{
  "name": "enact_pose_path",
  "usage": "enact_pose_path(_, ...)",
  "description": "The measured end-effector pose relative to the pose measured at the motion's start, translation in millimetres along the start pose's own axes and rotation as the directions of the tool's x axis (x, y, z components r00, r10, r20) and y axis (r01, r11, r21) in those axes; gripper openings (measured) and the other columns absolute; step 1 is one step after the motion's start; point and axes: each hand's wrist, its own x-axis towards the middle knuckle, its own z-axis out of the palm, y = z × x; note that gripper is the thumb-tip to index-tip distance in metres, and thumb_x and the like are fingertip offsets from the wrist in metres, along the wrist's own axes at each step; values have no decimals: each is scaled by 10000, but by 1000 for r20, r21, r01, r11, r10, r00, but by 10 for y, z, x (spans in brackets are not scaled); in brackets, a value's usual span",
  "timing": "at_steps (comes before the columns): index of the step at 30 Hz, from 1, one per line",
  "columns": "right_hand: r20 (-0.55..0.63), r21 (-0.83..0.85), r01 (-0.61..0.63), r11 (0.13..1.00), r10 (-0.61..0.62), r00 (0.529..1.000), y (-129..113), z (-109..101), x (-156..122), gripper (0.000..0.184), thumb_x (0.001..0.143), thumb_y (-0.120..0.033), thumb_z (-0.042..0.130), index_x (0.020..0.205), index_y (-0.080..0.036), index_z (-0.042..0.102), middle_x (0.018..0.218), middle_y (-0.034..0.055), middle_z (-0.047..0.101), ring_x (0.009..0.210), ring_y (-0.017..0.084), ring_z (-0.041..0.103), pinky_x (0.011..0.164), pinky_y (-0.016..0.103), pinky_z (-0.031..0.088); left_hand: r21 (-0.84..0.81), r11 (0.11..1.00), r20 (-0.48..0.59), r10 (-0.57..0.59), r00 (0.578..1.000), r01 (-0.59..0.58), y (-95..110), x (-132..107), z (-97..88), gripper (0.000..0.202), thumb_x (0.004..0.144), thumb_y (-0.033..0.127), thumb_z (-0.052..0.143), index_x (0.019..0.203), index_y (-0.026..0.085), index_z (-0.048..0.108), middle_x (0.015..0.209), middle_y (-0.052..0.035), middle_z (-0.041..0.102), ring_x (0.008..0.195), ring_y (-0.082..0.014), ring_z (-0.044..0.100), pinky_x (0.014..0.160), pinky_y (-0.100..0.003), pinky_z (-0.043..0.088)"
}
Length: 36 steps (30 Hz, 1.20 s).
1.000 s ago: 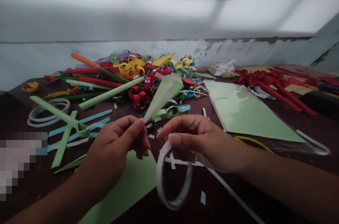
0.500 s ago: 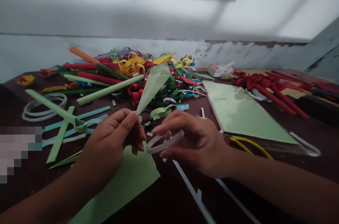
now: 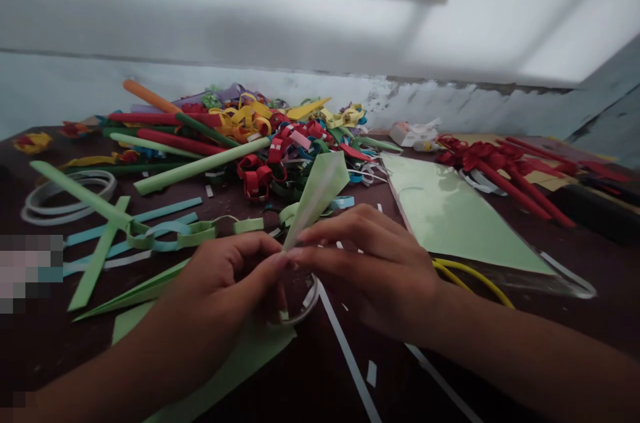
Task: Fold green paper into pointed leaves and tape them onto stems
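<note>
My left hand pinches the narrow lower tip of a folded light-green paper, which points upward and widens at the top. A pale strip runs along its middle. My right hand is closed, its thumb and forefinger pressed to the same tip from the right. Below the fingers hangs a thin whitish ring that looks like a roll of tape; whether the right hand grips it is hidden. Under my left forearm lies a flat green sheet, and a folded green paper point sits to its left.
A heap of coloured paper chains and rolled paper tubes fills the back. Stacked green sheets lie right, near red paper flowers. White rings are at left; white strips lie in front.
The folded paper has come down and tilted rightward. My right hand has moved up to its tip, and the ring it held now hangs below the fingers. The view has shifted slightly.
</note>
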Motion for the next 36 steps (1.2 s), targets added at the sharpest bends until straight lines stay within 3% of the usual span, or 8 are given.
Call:
enact_pose_path(2,1,-20,1,1000,-1,1000,31,13,-20,159,973,-125,614,1101,-143,706,1058,99,744,942,173,682,855,306,557,-24,1000,46,11,999,-9,1,-25,11,369,937,452,561,672,212,651,599,13,643,558,-102,578,542,-180,479)
enact_pose_path(6,-12,9,-22,1000,22,1000,23,61,-43,139,979,-144,616,1074,-116,714,1050,99,749,936,167,711,842,274,587,-97,995,86,-1,996,9,-3,-59,26,264,953,411,571,812,224,694,731,16,701,667,-99,630,633,-164,512)
enact_pose_path(10,-42,10,-71,997,72,997,-20,86,-24,128,977,-167,634,1059,-121,720,1049,99,763,932,149,731,870,241,597,-123,991,52,-40,998,46,27,-53,63,209,874,423,664,833,223,705,749,12,726,675,-109,649,611,-158,522)
enact_pose_path(16,-50,67,-85,994,88,995,-21,122,-6,121,967,-146,644,1029,-89,730,1037,131,771,959,157,738,903,268,615,-58,998,-31,-6,1000,4,47,-29,93,196,842,364,647,734,211,704,673,5,717,616,-111,639,567,-163,502)
enact_pose_path(20,-81,122,-99,988,110,991,-18,148,-6,147,973,-141,630,1076,-108,729,1096,134,760,1009,150,726,928,279,609,-153,986,-20,-72,997,68,17,-16,82,183,817,382,705,784,210,758,689,-7,742,653,-136,677,605,-191,528)
enact_pose_path(24,-90,70,-141,988,147,985,-37,158,13,135,947,-128,663,1042,-77,743,1018,109,786,936,138,741,904,223,599,-196,975,-21,-115,993,109,0,-2,99,244,799,442,746,784,201,777,692,-16,745,672,-145,684,623,-202,521)
enact_pose_path(29,-38,75,-163,984,166,985,-62,177,21,128,939,-110,650,1014,-84,750,975,68,802,889,120,752,862,173,592,-195,974,-20,-120,993,114,-18,-12,134,168,765,360,776,798,195,775,661,3,715,646,-138,658,604,-201,495)
enact_pose_path(36,-30,137,-186,973,192,981,-68,199,17,137,951,-127,636,1037,-156,739,994,43,799,887,111,753,834,178,606,-356,930,-7,-101,995,92,-91,-20,126,285,856,452,693,807,188,786,740,-37,747,703,-163,695,689,-249,573)
